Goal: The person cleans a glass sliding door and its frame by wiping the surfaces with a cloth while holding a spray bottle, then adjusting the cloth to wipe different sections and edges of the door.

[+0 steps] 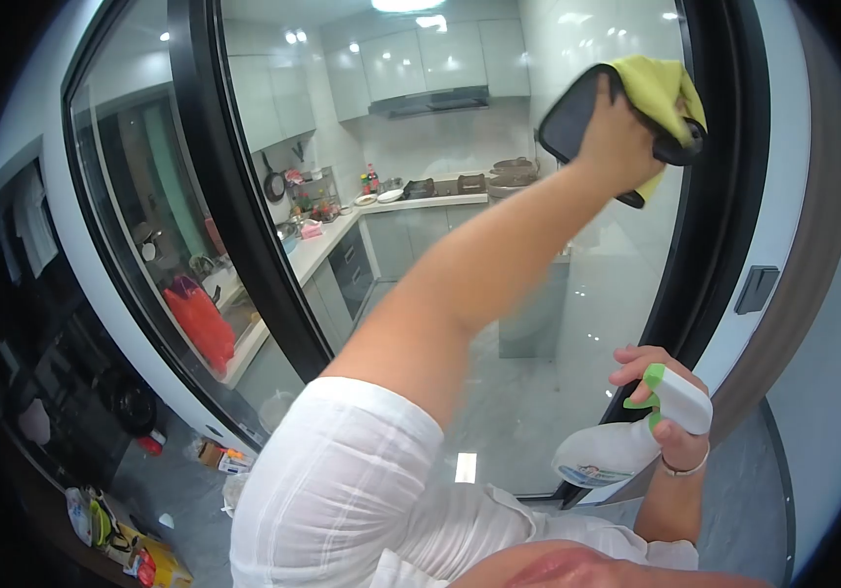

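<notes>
At the upper right, my left hand [621, 137] is raised at the end of an outstretched arm and grips a yellow and dark grey cloth [656, 88], held up at the glass pane beside the black door frame [724, 167]. Lower right, my right hand [680, 441] is wrapped round the neck of a white spray bottle [607, 454] with a green and white trigger head. The bottle lies tilted, its base pointing left. Part of the left hand's fingers is hidden behind the cloth.
Beyond the glass is a kitchen counter [318, 257] with dishes, bottles and pans. A red bag [200, 323] shows through the left pane. Boxes and bags [126, 544] stand on the floor at the lower left. A switch [757, 289] is on the right wall.
</notes>
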A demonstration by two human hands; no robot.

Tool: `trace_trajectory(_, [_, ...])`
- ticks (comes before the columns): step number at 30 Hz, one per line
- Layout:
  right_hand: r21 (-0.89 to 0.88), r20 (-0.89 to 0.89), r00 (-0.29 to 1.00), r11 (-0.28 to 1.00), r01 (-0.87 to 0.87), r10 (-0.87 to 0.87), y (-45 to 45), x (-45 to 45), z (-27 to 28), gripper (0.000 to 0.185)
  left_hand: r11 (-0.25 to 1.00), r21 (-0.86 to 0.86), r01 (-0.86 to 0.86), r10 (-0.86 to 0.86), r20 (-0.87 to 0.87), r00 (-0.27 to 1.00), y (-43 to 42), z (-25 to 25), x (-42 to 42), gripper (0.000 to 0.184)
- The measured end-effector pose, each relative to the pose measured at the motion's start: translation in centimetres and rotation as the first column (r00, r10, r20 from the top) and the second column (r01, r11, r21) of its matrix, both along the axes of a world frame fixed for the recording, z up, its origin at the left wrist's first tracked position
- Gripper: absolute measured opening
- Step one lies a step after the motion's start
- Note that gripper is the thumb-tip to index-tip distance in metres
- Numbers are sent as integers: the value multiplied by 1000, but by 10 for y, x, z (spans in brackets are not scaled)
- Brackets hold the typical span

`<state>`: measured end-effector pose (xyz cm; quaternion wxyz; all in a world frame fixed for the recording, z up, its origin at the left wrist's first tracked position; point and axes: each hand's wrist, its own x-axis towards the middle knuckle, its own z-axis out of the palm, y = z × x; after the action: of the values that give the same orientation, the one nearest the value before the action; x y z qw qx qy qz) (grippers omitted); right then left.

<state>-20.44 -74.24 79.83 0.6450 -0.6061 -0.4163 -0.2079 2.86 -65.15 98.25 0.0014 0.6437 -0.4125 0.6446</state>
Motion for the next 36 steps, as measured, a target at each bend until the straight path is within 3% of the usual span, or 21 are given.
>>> trace_trajectory(2, [-9, -69, 998, 1000, 7, -8, 4, 1, 4, 38, 976, -82, -202, 213, 152, 965, 32, 26, 2, 63])
trace_trajectory(5, [-31, -55, 998, 999, -12, 10, 14, 8, 9, 35, 933, -53, -356, 339, -204, 918, 120, 87, -34, 46])
trace_trajectory(6, [-36, -32, 999, 999, -16, 15, 16, 12, 9, 33, 743, -146, -653, 616, -235, 752, 140, 100, -51, 70])
trace_trajectory(8, [-77, 36, 999, 997, -26, 29, 20, 18, 9, 31, 758, -367, -539, 482, -240, 843, 206, 117, -51, 72])
trace_trajectory(9, [-100, 74, 997, 995, -31, 39, 20, 20, 9, 30, 731, -494, -470, 499, -83, 863, 270, 132, 2, 59])
trace_trajectory(11, [-95, 65, 997, 995, -42, 49, 16, 21, 8, 29, 750, -557, -356, 472, 74, 878, 358, 138, 3, 53])
trace_trajectory(12, [-94, 61, 996, 994, -51, 57, 14, 20, 8, 29, 711, -628, -316, 391, -21, 920, 396, 136, 3, 60])
trace_trajectory(14, [-45, 19, 997, 996, -79, 80, 9, 17, 4, 29, 834, -507, -216, 286, 62, 956, 428, 114, -16, 71])
trace_trajectory(17, [-57, 31, 996, 995, -83, 85, -1, 19, 2, 30, 623, -722, -302, 347, -91, 933, 405, 114, -11, 75])
trace_trajectory(19, [-72, 53, 996, 995, -68, 72, -8, 20, 0, 30, 634, -725, -269, 393, 3, 920, 356, 125, -2, 77])
trace_trajectory(21, [-59, 59, 997, 997, -54, 57, -12, 20, -6, 30, 732, -610, -305, 477, 139, 868, 285, 136, 4, 81])
trace_trajectory(24, [-34, 56, 998, 999, -24, 26, -10, 17, -13, 32, 767, -376, -520, 554, -19, 832, 177, 155, 16, 68])
trace_trajectory(25, [-15, 37, 999, 1000, -22, 22, -10, 14, -14, 32, 869, -337, -361, 339, -125, 932, 117, 133, -34, 70])
trace_trajectory(27, [29, 2, 1000, 999, -17, 17, -6, 6, -16, 33, 924, -219, -312, 352, 173, 920, 54, 103, -11, 64])
trace_trajectory(28, [53, -37, 999, 998, -19, 21, -17, 9, -20, 33, 968, -35, -249, 249, -26, 968, 14, 85, -8, 63])
trace_trajectory(29, [75, -75, 997, 997, -16, 22, -17, 3, -18, 33, 996, -44, -83, 91, 238, 967, -15, 54, 17, 57])
trace_trajectory(30, [89, -113, 993, 996, -13, 23, -17, -1, -17, 33, 1000, 11, 12, -14, 219, 976, -36, 29, 19, 56])
trace_trajectory(31, [63, -84, 996, 998, -2, 7, -20, -2, -17, 33, 998, 55, -28, 24, 78, 997, -49, 12, 18, 60])
trace_trajectory(32, [38, -44, 999, 999, 8, -6, -24, -2, -18, 33, 939, 145, -311, 307, 54, 950, -49, 7, 5, 67])
trace_trajectory(35, [-20, 7, 998, 998, 57, -57, -33, -2, -17, 34, 993, 118, 4, -25, 175, 984, -33, 29, 16, 67])
trace_trajectory(36, [-37, 7, 997, 996, 82, -82, -32, -5, -14, 34, 923, 219, -316, 310, 63, 949, -20, 52, -4, 64])
